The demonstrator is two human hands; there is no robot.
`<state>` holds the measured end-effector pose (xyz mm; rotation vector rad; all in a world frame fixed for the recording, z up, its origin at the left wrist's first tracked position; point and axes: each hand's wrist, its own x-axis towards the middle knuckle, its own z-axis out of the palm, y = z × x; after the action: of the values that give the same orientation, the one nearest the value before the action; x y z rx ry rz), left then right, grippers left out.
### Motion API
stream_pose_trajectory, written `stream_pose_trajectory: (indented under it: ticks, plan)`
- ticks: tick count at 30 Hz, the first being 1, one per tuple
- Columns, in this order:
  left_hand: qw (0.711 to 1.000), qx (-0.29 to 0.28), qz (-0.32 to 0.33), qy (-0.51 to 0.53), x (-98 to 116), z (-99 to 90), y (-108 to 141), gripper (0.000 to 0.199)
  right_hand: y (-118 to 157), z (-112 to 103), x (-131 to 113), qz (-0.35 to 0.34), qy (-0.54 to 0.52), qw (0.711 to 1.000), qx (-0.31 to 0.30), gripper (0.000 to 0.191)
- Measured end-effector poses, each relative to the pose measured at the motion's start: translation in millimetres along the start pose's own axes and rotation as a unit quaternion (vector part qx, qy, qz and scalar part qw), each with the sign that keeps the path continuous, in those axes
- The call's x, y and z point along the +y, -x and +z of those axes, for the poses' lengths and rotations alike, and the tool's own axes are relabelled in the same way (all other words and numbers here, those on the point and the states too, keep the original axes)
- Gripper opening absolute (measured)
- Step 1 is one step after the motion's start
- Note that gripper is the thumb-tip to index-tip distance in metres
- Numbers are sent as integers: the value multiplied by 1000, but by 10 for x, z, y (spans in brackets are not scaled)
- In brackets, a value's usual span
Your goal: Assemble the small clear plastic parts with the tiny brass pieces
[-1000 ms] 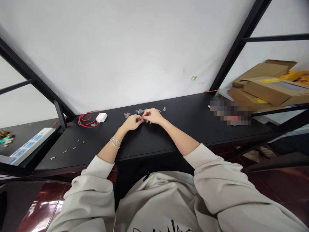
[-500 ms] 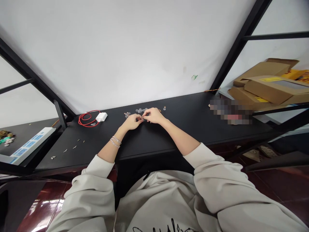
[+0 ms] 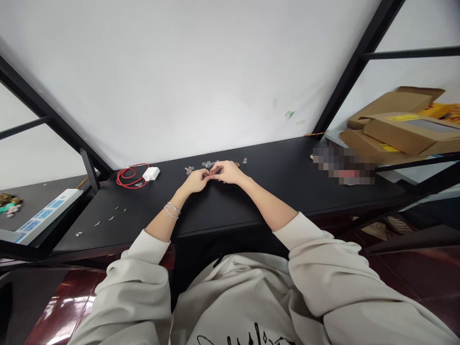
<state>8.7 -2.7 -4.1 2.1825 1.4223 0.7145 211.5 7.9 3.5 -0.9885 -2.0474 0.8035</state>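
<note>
— While the left hand (image 3: 196, 181) and the right hand (image 3: 227, 172) were together on the black surface (image 3: 230, 211), what did they have hold of?

— Hard to say. Both were curled inward, not spread, and their fingers (image 3: 216, 169) met in a small pinch near the surface's far edge. Anything between them was too small to make out, so I could not record a definite grip.

— Where were the small parts?

— A loose cluster of clear round pieces (image 3: 208, 165) lay just beyond the fingertips. A few more clear pieces (image 3: 189, 169) sat just past the left hand, and a small copper-coloured piece (image 3: 245, 160) lay a little to the right of the right hand.

— What else was on the surface?

— To the left of the hands, a coiled red cable (image 3: 125, 177) ran to a white charger (image 3: 151, 173). Scattered pale bits (image 3: 108, 218) lay nearer the front left corner. Well to the right, a pixelated patch (image 3: 341, 165) obscured whatever was there.

— And around the surface?

— Silver bracelets (image 3: 171, 210) circled the left wrist, and beige sweatshirt sleeves (image 3: 143, 287) covered the forearms up to a bare stretch above each wrist. A white power strip (image 3: 46, 215) lay on a lower shelf (image 3: 43, 184) at left. Cardboard boxes (image 3: 398, 129) were piled at right, beyond a black metal frame (image 3: 359, 62).
</note>
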Motion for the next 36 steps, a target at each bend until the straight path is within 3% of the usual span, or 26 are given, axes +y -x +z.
stream_pose_trajectory:
  ticks: [5, 8, 17, 23, 36]
  plan:
    - [998, -16, -29, 56, -17, 4, -27, 24, -8, 26, 33, -3, 10, 1000, -16, 45]
    - [996, -24, -33, 75, -41, 12, -40, 29, -2, 48, 33, -12, 20, 1000, -12, 49]
    - [995, -33, -31, 89, 19, -1, -22, 29, -14, 103, 66, -53, 59, 997, 13, 28]
    - [996, -27, -34, 76, 44, -24, -7, 28, -29, 100, 33, -64, 99, 992, 42, 24]
    - [997, -21, -29, 71, 27, -29, -6, 32, -15, 95, -30, -62, 156, 985, 33, 19]
